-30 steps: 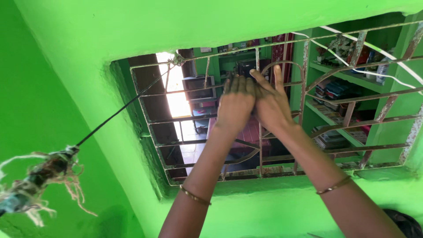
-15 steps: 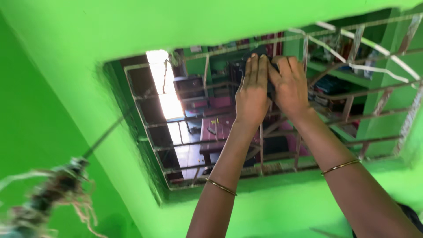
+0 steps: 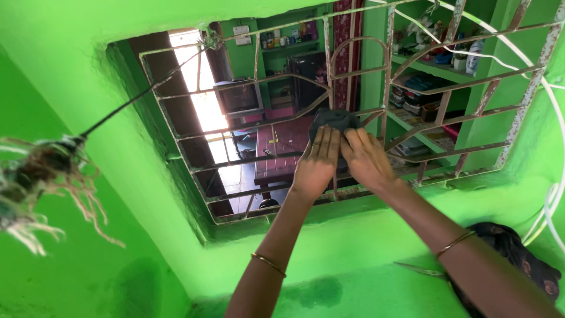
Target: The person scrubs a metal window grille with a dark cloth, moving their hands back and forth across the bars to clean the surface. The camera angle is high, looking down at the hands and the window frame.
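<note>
cloth [image 3: 333,121] | half hidden by left hand [image 3: 316,165], right hand [image 3: 366,160]

Window grille [image 3: 412,76]: metal bars, pale paint flaking, rusty rough patches. Dark cloth [image 3: 332,119], soft and matt, against the grille's centre. Wall [image 3: 70,47] around the grille: green paint, matt, slightly uneven. Left of the grille, frayed fibre bundle [image 3: 41,182] on a cord. Wooden table [image 3: 282,150] behind the grille, reddish, dull sheen.

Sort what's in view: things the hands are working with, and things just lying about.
In use: left hand, right hand, dark cloth, window grille.
Lying about: frayed rope bundle, patterned dark fabric, scissors.
</note>
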